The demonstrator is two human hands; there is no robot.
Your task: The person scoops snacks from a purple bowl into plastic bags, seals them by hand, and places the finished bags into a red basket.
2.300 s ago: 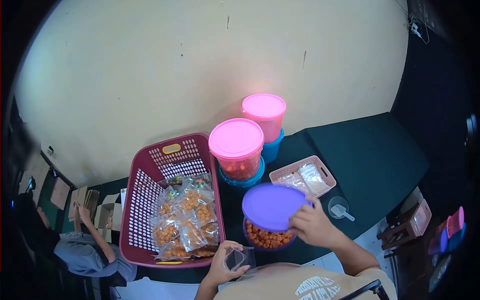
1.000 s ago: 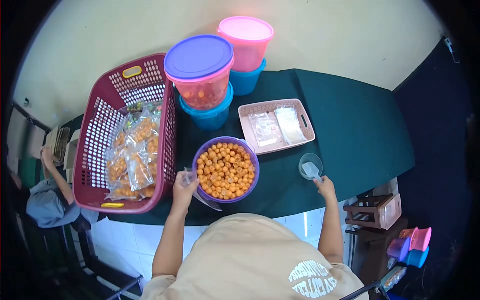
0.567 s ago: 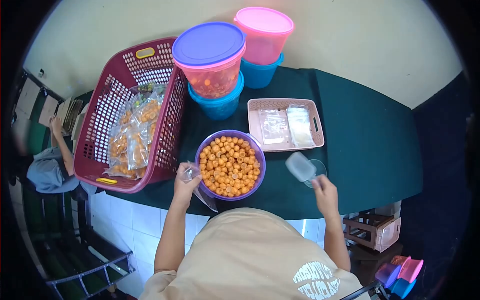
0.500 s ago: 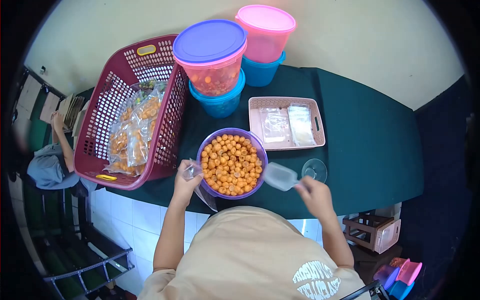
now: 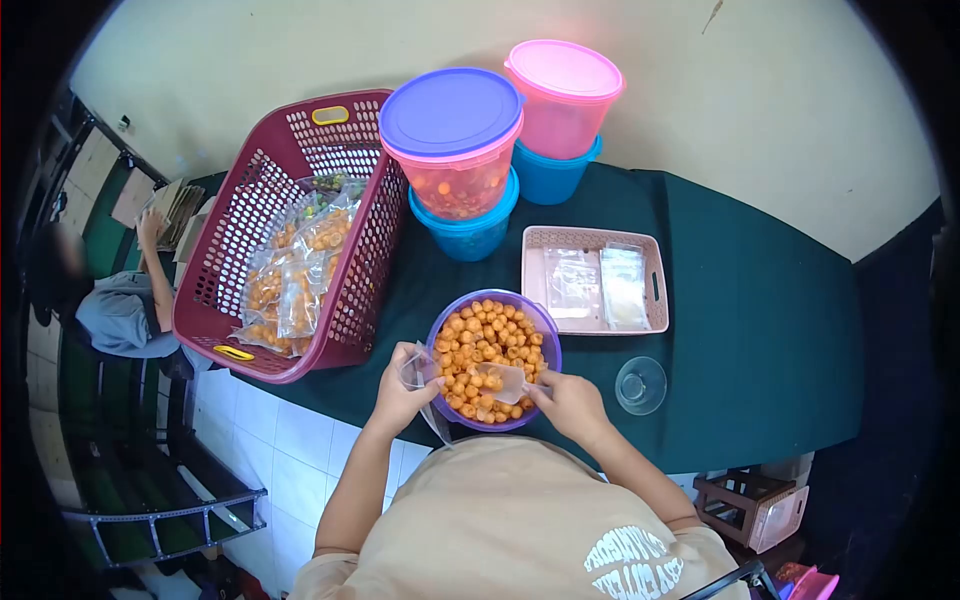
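- The left hand [image 5: 402,385] pinched a clear bag [image 5: 420,380] at the near-left rim of the bowl [image 5: 545,340], fingers closed on the plastic
- The right hand [image 5: 570,400] gripped a clear scoop [image 5: 503,380], its cup lying in the balls [image 5: 480,335] that filled the bowl
- The bowl was purple and stood at the near edge of the green surface [image 5: 750,330], between the two hands
- A clear round lid or dish [image 5: 641,385] lay on the surface right of the bowl, apart from it
- A pink tray [image 5: 655,290] with flat clear bags [image 5: 598,288] sat just beyond the bowl, to the right
- A maroon basket [image 5: 260,200] at the left held filled bags [image 5: 300,270] of the same orange balls
- Far from the person, a tub with a purple lid [image 5: 450,112] stood on a blue tub [image 5: 470,235]; right of it a pink-lidded tub [image 5: 565,85] stood on another blue one [image 5: 550,175]
- Another person [image 5: 120,300] sat at far left, below the surface, a hand on stacked cards [image 5: 175,205]
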